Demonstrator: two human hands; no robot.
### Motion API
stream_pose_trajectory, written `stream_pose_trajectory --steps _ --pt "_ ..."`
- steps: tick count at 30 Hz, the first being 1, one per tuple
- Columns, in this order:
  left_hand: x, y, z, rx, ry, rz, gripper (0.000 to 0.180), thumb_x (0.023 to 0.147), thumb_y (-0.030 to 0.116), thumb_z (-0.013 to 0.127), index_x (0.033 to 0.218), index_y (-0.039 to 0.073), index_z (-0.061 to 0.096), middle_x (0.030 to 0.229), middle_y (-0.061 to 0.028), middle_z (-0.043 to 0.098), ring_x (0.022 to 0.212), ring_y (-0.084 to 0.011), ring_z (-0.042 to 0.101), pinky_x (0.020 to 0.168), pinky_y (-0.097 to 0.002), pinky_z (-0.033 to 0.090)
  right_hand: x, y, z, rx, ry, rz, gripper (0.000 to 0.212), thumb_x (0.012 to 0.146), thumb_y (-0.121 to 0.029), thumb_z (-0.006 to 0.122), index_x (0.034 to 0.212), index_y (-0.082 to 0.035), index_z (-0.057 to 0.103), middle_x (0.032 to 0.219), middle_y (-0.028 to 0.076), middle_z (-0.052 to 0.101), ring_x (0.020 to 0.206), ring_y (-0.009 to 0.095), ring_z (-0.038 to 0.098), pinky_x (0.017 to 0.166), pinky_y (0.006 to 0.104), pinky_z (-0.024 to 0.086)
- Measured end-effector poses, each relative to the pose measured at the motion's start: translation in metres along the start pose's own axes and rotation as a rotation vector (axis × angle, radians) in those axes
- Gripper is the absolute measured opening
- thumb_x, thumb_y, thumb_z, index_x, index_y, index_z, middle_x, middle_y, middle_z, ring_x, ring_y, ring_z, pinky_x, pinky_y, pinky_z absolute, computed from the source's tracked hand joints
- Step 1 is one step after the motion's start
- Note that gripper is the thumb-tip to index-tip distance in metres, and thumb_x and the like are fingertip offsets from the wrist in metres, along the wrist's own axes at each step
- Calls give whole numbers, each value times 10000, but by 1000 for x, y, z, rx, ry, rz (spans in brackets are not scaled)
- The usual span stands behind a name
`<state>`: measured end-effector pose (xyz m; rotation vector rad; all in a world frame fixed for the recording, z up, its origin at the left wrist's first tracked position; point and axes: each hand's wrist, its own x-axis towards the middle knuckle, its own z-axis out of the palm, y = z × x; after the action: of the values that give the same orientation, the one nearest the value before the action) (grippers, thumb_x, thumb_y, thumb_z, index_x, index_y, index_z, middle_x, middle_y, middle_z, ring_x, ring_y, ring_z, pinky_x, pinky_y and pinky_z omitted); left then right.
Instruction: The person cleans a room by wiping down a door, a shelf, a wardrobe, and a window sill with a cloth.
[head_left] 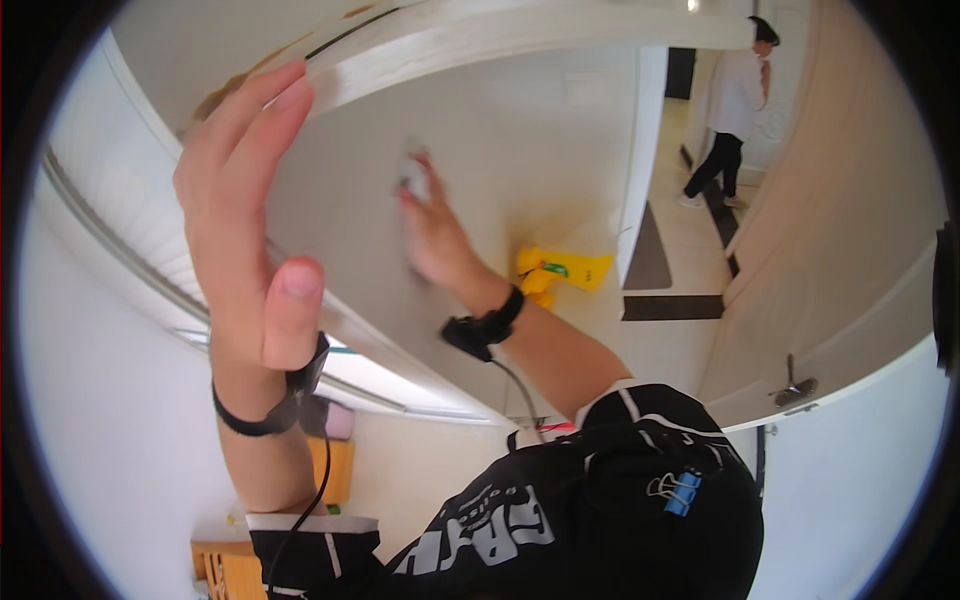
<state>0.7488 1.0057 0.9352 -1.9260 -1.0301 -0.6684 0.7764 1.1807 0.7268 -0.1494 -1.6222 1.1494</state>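
My left hand [240, 200] is raised at the upper left, fingers stretched out and thumb apart, with nothing in it. Its fingertips are close to a white ledge or frame edge [400, 65]; I cannot tell whether they touch. My right hand [440, 245] reaches over a pale flat panel [540, 130], its fingers around a small whitish object [413, 175] with a dark part. Motion blur hides what kind of thing it is. To the right of that wrist is a crumpled yellow bag [565, 270] with a green patch. Black straps with cables circle both wrists.
A person [735, 100] in a white top and dark trousers stands in the passage beyond the doorway. A door with a metal handle [793, 390] is at the right. Wooden furniture [230, 570] stands at the lower left. A blue binder clip [682, 494] is on my black shirt.
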Motion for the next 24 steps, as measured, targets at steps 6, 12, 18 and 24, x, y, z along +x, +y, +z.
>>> stream_pose_trajectory --steps 6,12,18,24 --pt "8 11 -33 -14 -134 -36 839 944 705 370 1463 59 502 1484 -267 493 1388 -432 449 1158 -532 309 -56 -101 25 -197 -143 -407 683 975 -245 603 1571 -37 343 1667 258 201 1548 477 138 1217 629 110" --pt "21 21 -55 22 -239 -3 833 942 733 350 1439 90 535 1490 -272 478 1335 -438 467 1088 -512 369 -137 -27 20 147 -148 -211 646 1018 -225 541 1570 18 309 1669 250 209 1541 451 195 1225 562 158" --pt "40 31 -50 13 -186 0 793 961 687 383 1418 60 548 1476 -269 487 1262 -408 500 1039 -496 391 39 -73 -13 102 33 10 664 1076 -294 429 1564 96 205 1647 305 201 1526 451 211 1240 486 171" --pt "43 25 -56 22 -36 43 749 893 628 529 1348 39 616 1412 -263 544 1177 -408 542 983 -477 413 -45 -134 32 148 -32 -300 605 1015 -143 542 1525 82 305 1604 349 242 1503 511 219 1222 574 169"
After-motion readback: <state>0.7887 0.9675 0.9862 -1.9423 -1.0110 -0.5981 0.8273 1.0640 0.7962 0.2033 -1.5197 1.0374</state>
